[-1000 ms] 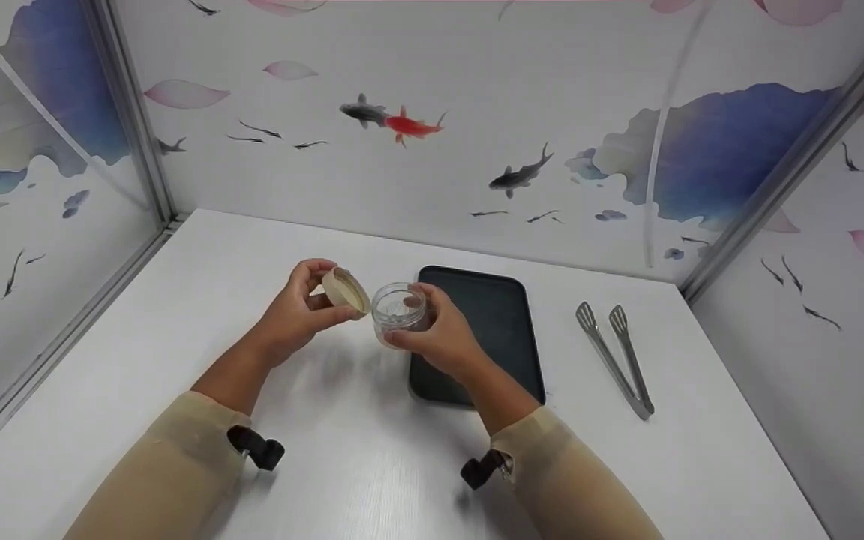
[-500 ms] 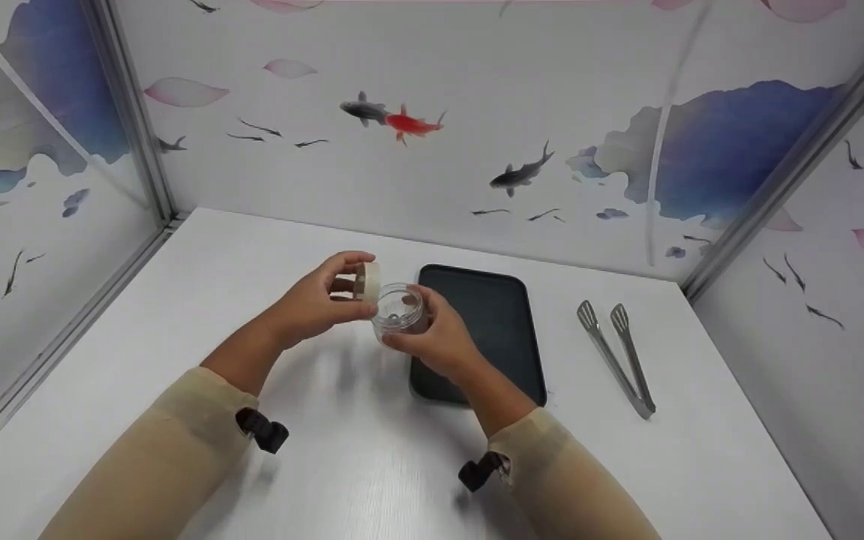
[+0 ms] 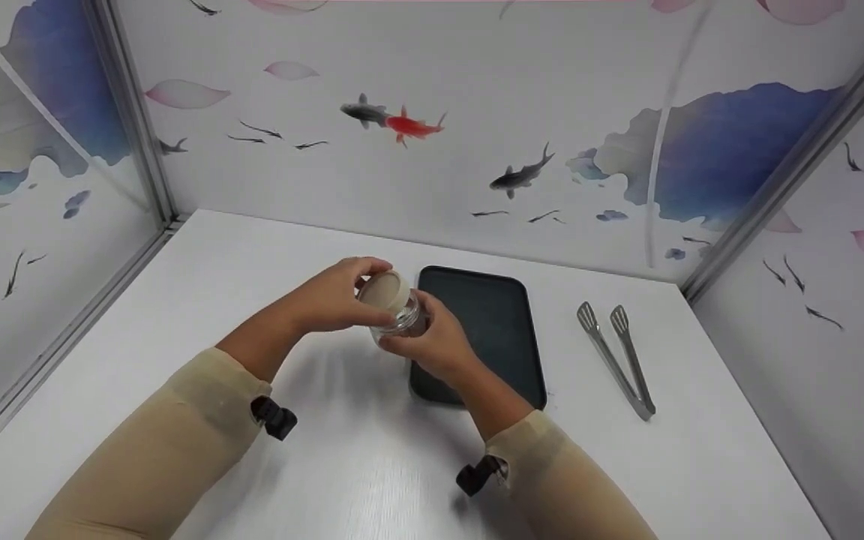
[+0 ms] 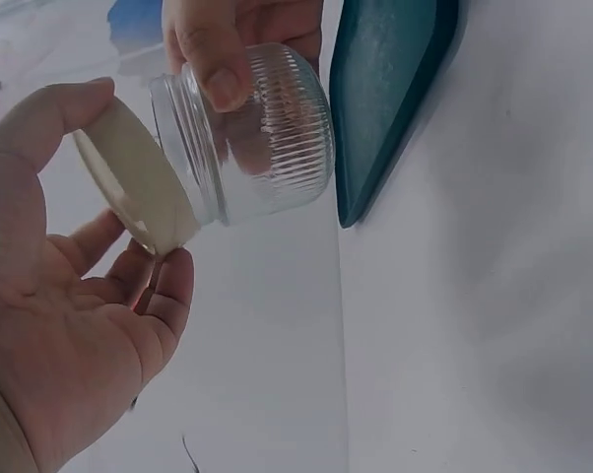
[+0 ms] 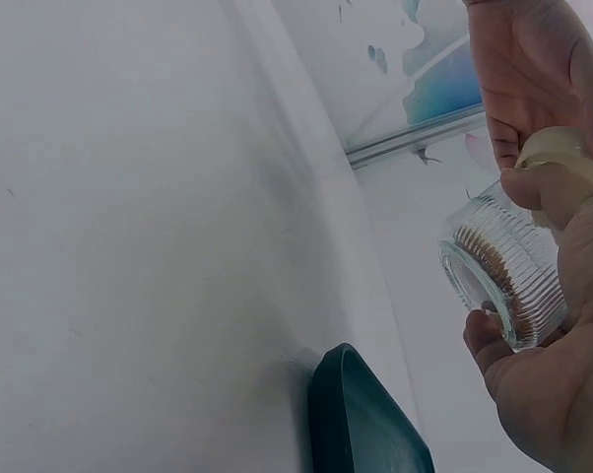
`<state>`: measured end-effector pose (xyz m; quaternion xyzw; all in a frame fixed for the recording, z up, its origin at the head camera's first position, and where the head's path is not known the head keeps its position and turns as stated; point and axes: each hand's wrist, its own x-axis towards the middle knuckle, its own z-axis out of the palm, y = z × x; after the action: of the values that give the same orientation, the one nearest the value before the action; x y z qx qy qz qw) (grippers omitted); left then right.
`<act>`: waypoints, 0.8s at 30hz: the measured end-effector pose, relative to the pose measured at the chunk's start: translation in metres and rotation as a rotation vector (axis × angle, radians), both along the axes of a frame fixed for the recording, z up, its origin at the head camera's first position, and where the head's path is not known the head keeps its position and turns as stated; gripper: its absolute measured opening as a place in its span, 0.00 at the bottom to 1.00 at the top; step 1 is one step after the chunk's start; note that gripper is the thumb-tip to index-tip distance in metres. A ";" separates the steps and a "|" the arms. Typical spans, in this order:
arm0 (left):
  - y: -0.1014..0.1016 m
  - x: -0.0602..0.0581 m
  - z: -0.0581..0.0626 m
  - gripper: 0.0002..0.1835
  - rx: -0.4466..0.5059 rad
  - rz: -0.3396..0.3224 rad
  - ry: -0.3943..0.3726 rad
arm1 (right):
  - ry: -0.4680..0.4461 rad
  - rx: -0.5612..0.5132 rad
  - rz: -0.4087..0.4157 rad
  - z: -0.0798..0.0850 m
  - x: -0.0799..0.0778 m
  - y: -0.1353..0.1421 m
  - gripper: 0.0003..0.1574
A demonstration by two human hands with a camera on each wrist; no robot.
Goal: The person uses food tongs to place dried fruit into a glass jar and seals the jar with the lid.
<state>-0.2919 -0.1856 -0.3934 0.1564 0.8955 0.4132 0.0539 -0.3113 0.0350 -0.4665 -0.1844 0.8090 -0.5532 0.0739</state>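
Observation:
My left hand (image 3: 331, 298) pinches a cream-coloured round lid (image 3: 385, 292) by its rim, thumb on one side and fingers on the other. The lid sits tilted at the mouth of a clear ribbed glass jar (image 4: 277, 148), overlapping its threaded neck at an angle in the left wrist view. My right hand (image 3: 438, 337) grips the jar around its body, fingers and thumb on opposite sides. Both are held up above the table, the jar leaning toward the left hand. In the right wrist view the jar's ribbed wall (image 5: 508, 261) shows between thumb and fingers.
A dark rectangular tray (image 3: 488, 330) lies on the white table (image 3: 357, 450) behind and beside the right hand. Metal tongs (image 3: 627, 367) rest spread farther right. Printed panels (image 3: 432, 180) enclose the table at the back and both sides.
My left hand has moved right and turned the lid over, from beside the jar with its underside showing to over the jar's mouth. The right hand and jar have barely moved.

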 end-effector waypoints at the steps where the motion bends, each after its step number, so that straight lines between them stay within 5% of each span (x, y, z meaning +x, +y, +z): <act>1: 0.001 0.000 0.001 0.49 -0.021 0.000 -0.001 | 0.000 0.003 0.000 0.000 0.000 0.000 0.60; 24: 0.018 -0.003 0.009 0.50 -0.194 0.035 -0.050 | 0.007 -0.008 0.019 -0.002 0.000 -0.001 0.60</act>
<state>-0.2944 -0.1674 -0.3848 0.1243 0.9323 0.3292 0.0838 -0.3116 0.0335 -0.4683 -0.1943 0.8053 -0.5550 0.0754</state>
